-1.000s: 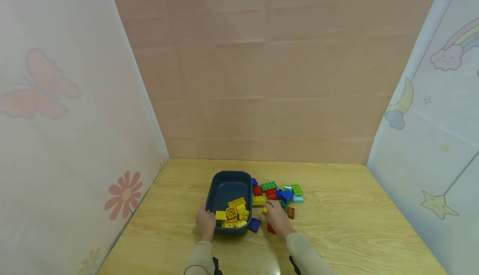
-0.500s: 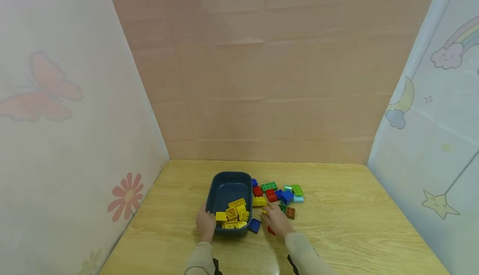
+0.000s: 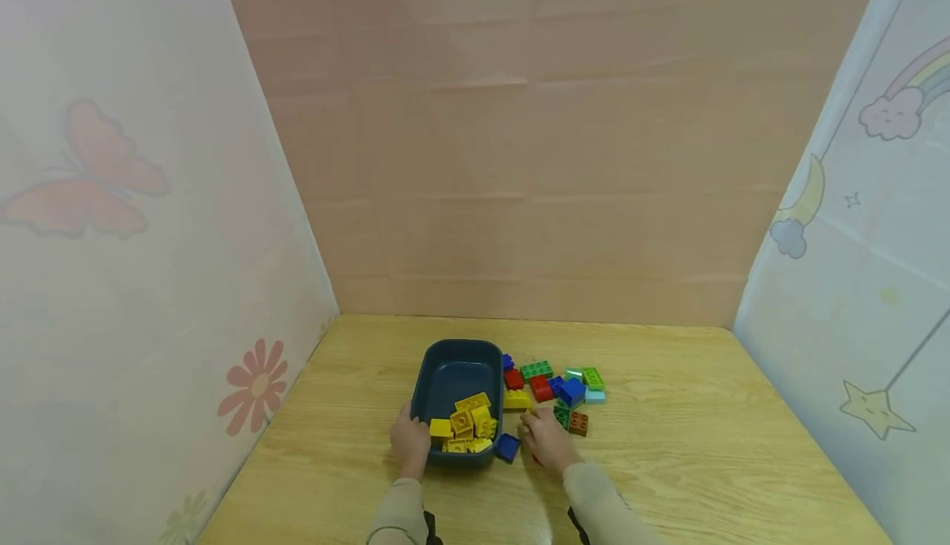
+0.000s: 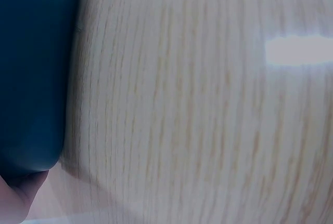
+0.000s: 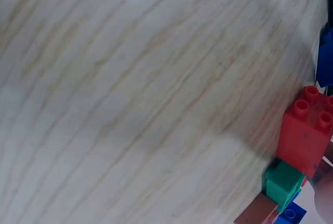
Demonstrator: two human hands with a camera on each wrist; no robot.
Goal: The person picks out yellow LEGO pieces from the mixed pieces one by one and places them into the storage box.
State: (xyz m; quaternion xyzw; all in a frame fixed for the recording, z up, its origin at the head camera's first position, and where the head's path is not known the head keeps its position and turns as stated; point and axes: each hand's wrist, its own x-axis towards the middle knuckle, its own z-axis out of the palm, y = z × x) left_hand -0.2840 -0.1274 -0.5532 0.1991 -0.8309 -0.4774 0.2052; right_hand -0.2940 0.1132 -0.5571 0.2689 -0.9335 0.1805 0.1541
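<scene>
My left hand [image 3: 411, 443] grips the left rim of a dark blue plastic tub [image 3: 457, 382]. In the left wrist view the tub's outer wall [image 4: 34, 78] fills the left edge, with part of the hand [image 4: 20, 199] at its lower corner. Several yellow toy bricks [image 3: 462, 422] lie in the near half of the tub. To the right of it, my right hand [image 3: 549, 441] curls its fingers low over the table and pinches a small yellow brick, mostly hidden by them. A red brick [image 5: 303, 138] sits close by the right hand, largely covered in the head view.
Between tub and right hand lies a dark blue brick [image 3: 508, 448]. Beyond the hand are a longer yellow brick [image 3: 517, 399], a green brick [image 3: 536, 370], a blue brick [image 3: 572, 392], a brown brick [image 3: 579, 423] and several others. Walls enclose the wooden table [image 3: 668, 429].
The right hand has drawn slightly back toward me, its fingers closing over the small yellow brick that showed earlier. The left hand and tub stay in place.
</scene>
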